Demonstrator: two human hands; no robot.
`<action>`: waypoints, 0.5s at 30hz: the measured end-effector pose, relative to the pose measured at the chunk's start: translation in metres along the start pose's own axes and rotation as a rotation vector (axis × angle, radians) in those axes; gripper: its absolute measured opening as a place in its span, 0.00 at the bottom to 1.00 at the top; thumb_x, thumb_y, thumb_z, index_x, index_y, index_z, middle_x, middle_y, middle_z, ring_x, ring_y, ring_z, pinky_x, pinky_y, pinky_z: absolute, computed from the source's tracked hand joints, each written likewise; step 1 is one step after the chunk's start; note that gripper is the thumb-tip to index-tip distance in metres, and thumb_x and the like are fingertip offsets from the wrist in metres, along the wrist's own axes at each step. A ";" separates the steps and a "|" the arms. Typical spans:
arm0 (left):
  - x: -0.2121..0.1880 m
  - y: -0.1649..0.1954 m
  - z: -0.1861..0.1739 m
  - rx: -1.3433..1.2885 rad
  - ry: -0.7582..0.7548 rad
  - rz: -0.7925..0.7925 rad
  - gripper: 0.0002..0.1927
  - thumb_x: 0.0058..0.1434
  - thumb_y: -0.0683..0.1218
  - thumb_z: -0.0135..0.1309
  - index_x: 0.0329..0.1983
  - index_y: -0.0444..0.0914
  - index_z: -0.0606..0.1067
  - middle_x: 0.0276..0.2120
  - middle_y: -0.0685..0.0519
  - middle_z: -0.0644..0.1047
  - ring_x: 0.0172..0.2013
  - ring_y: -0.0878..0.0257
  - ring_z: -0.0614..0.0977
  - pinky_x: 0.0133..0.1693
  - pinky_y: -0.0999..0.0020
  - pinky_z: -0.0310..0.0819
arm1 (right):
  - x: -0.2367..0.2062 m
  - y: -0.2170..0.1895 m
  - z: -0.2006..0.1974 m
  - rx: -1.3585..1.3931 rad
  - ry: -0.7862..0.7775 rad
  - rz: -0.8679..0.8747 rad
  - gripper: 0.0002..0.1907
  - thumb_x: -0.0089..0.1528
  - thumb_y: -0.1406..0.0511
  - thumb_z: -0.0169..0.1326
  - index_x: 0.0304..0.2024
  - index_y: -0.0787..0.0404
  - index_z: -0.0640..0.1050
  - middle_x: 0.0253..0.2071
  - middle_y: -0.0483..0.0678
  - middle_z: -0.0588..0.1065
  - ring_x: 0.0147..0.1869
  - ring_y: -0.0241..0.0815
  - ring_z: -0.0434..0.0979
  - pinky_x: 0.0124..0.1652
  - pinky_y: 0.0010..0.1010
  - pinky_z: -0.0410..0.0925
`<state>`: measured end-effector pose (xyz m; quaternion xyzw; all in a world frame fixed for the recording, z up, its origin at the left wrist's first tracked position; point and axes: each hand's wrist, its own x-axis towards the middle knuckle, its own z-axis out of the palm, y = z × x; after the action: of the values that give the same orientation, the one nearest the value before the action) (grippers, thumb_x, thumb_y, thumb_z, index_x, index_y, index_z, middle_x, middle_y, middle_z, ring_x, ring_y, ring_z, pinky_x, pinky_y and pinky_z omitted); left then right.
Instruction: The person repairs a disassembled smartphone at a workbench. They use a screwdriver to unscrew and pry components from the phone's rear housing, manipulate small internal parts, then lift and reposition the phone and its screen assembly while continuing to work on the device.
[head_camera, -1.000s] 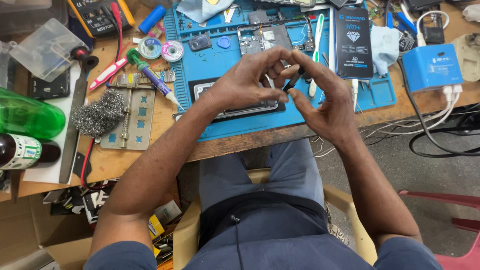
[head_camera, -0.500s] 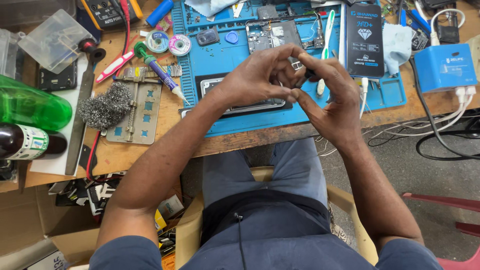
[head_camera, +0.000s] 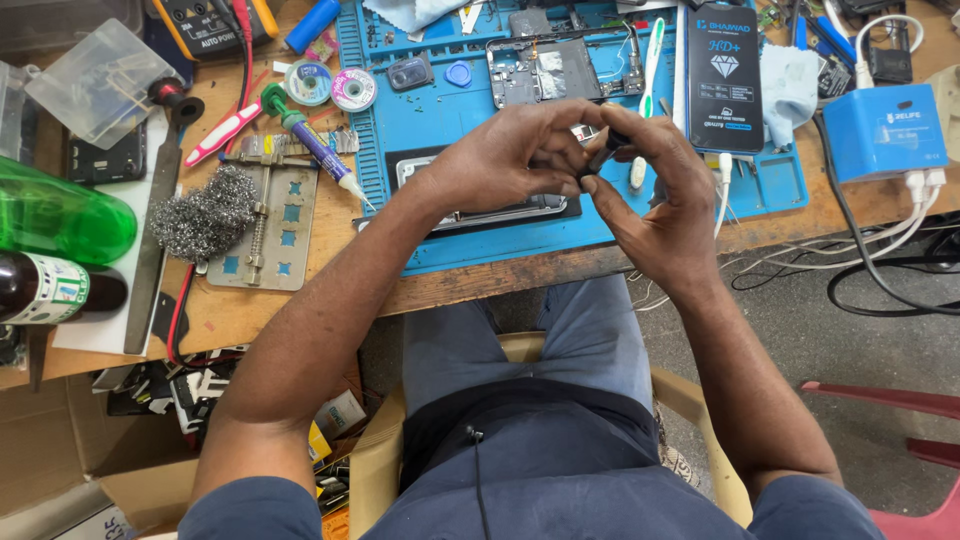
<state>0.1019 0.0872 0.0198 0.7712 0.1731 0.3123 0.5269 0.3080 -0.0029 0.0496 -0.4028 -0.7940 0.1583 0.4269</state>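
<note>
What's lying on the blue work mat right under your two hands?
A flat dark phone lies on the blue work mat beneath the left hand and right hand. The hands cover its upper part and whatever small dark piece they pinch.

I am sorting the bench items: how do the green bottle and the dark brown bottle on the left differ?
The green bottle is translucent green and shows no label; the dark brown bottle is nearly opaque and carries a pale label. The green bottle looks bulkier and lies farther from the person. Both lie on their sides at the bench's left edge, apart from both hands.
</note>
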 end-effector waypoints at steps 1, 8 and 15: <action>0.001 0.000 0.000 0.048 0.030 -0.033 0.37 0.58 0.42 0.69 0.68 0.37 0.64 0.38 0.52 0.83 0.44 0.66 0.88 0.46 0.66 0.85 | 0.000 0.001 0.000 0.028 -0.012 0.011 0.32 0.65 0.77 0.64 0.69 0.60 0.69 0.57 0.48 0.76 0.61 0.38 0.79 0.60 0.28 0.73; 0.000 -0.006 0.000 -0.069 -0.022 0.047 0.33 0.65 0.41 0.64 0.72 0.38 0.64 0.47 0.51 0.85 0.54 0.66 0.86 0.54 0.64 0.82 | -0.003 0.003 0.003 0.130 0.022 0.072 0.33 0.64 0.78 0.62 0.70 0.63 0.67 0.57 0.49 0.76 0.61 0.36 0.78 0.63 0.30 0.72; -0.001 -0.007 -0.002 -0.010 -0.020 0.030 0.37 0.59 0.42 0.70 0.68 0.37 0.65 0.44 0.53 0.83 0.50 0.64 0.87 0.51 0.66 0.84 | -0.005 0.007 0.003 0.127 0.011 0.057 0.36 0.65 0.80 0.62 0.72 0.63 0.64 0.55 0.48 0.77 0.62 0.38 0.78 0.66 0.32 0.70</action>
<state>0.1006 0.0909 0.0132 0.7742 0.1545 0.3134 0.5278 0.3104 -0.0027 0.0406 -0.3981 -0.7682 0.2183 0.4513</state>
